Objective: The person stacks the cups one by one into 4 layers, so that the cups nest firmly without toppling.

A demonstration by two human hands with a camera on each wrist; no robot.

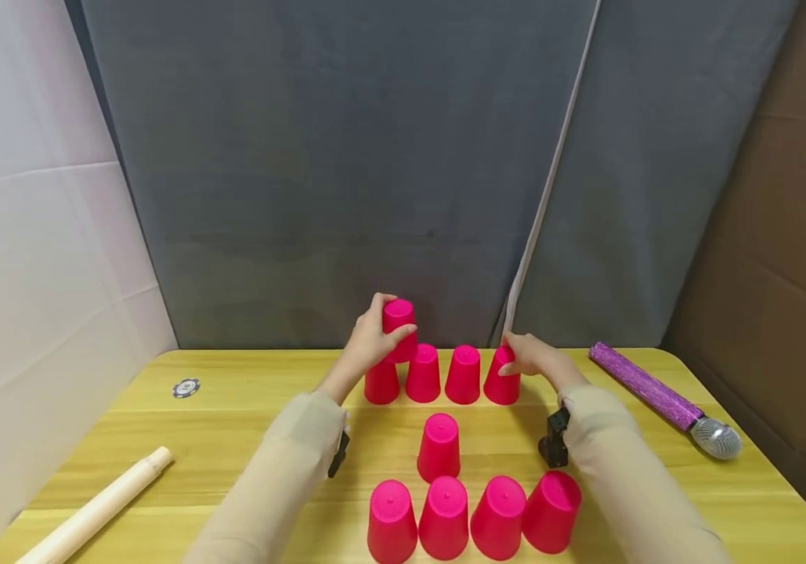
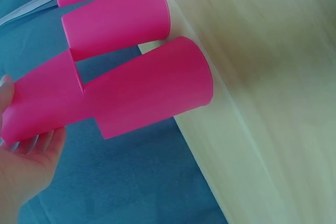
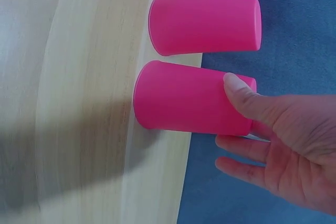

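While my left hand (image 1: 372,335) grips a raised pink cup (image 1: 399,327) above the far row, it stacks there. My right hand (image 1: 531,358) steadies the row's end cup (image 1: 502,377) with thumb and loose fingers.

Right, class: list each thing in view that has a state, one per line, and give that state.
left hand: grips the raised pink plastic cup, upside down above the back row
right hand: thumb on the rightmost back-row pink cup, fingers straight
back row of four pink cups: upside down on the yellow wooden table
lone middle pink cup: upside down
front four pink cups: upside down, rightmost tilted
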